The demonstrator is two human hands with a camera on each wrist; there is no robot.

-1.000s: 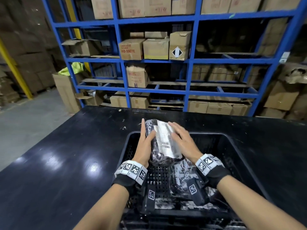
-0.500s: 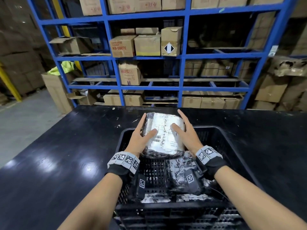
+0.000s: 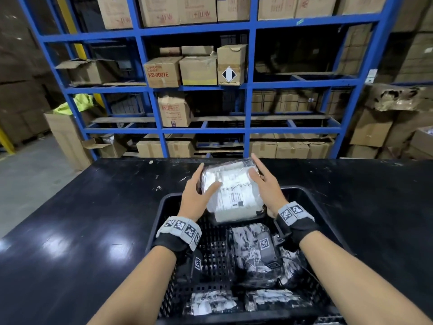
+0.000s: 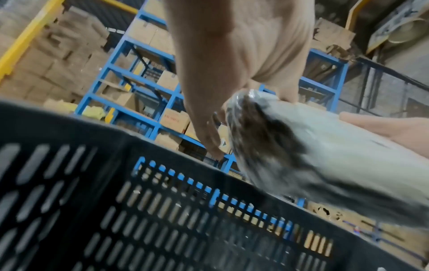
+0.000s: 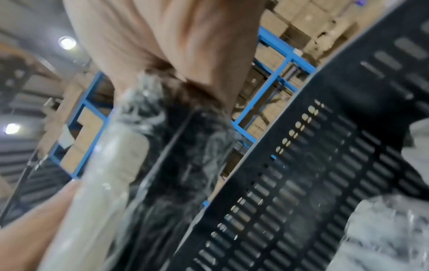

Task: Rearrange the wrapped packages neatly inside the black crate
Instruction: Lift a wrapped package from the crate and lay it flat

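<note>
I hold a wrapped package [image 3: 230, 192] between both hands, lifted above the far end of the black crate [image 3: 326, 208]. My left hand [image 3: 195, 198] takes its left edge: the fingers run along the side and the thumb lies across the top, so this grip is curled round the package. My right hand [image 3: 266, 186] takes the right edge the same way, fingers reaching past the far corner, thumb on top. The package is clear film over a white printed label, with its far end tipped up. In the left wrist view the package [image 4: 325, 155] sits above the slotted crate wall [image 4: 162, 220]; the right wrist view is blurred.

Below my wrists, inside the crate, lie more packages in black and white wrap: one large one [image 3: 255, 252] under my right wrist, and two smaller ones [image 3: 209, 301] against the wall nearest me. The crate stands on a black worktop [image 3: 82, 219]. Beyond my hands rises a blue rack [image 3: 250, 90] of cardboard boxes [image 3: 198, 70].
</note>
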